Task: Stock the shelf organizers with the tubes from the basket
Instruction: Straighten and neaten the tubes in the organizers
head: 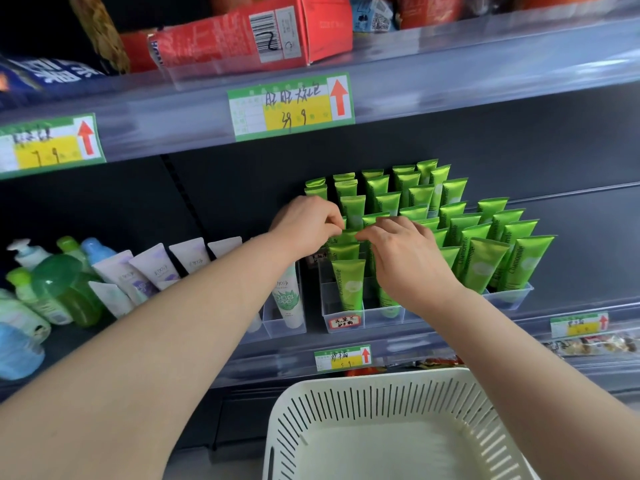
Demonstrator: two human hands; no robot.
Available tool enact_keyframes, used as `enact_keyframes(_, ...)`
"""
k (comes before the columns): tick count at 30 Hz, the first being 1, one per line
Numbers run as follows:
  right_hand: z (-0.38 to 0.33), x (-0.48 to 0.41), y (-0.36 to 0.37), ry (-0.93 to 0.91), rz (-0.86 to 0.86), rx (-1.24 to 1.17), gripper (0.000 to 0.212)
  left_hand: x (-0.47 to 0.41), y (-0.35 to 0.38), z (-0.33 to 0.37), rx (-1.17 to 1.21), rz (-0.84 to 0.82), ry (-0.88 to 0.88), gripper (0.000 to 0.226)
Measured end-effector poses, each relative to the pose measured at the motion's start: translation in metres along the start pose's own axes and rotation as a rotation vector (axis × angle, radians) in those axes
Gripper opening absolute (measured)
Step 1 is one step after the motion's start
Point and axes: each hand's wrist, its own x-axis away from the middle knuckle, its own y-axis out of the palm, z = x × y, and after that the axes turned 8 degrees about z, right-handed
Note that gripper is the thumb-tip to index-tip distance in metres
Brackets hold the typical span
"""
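against dark shelf backing [242, 188], left hand [308, 223] and right hand [405, 251] both pinch one green tube [347, 236] by its crimp; seat it upright, straight into the clear organizer [343, 311].

tubes [485, 265] upright in organizers [509, 301] on shelf [277, 363]; bottles [59, 292] left of them; basket [346, 388] below, in front of shelf.

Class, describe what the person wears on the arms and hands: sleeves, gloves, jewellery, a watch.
Nothing is worn. The left hand and right hand have no gloves, and no rings show. The left forearm and right forearm are uncovered to the frame's edge: no sleeves, watch or bracelets in view.
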Motion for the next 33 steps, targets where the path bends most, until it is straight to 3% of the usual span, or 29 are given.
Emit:
enact_keyframes(14, 0.002, -0.004, 0.000, 0.009, -0.018, 0.026, 0.057, -0.009, -0.004, -0.002, -0.035, 0.038, -0.119, 0.021)
enact_keyframes(17, 0.006, -0.002, 0.002, 0.013, -0.017, 0.028, 0.054, -0.013, -0.001, -0.001, -0.053, -0.007, -0.140, 0.009)
enact_keyframes(20, 0.013, 0.000, 0.003, 0.031, -0.002, 0.018, 0.050, -0.015, 0.007, 0.000, -0.063, 0.023, -0.139, 0.025)
enact_keyframes(24, 0.019, 0.002, 0.004, 0.045, 0.048, -0.011, 0.036, -0.016, 0.014, 0.006, -0.036, 0.077, -0.128, 0.013)
enact_keyframes(26, 0.019, 0.002, 0.004, 0.047, 0.059, -0.027, 0.031, -0.018, 0.015, 0.006, -0.043, 0.071, -0.131, 0.019)
enact_keyframes(31, 0.017, 0.004, 0.004, 0.046, 0.060, -0.027, 0.034, -0.018, 0.012, 0.004, -0.025, 0.072, -0.136, 0.027)
enact_keyframes(33, 0.016, 0.004, 0.003, 0.041, 0.046, -0.013, 0.035, -0.018, 0.010, 0.003, 0.006, 0.068, -0.149, 0.021)
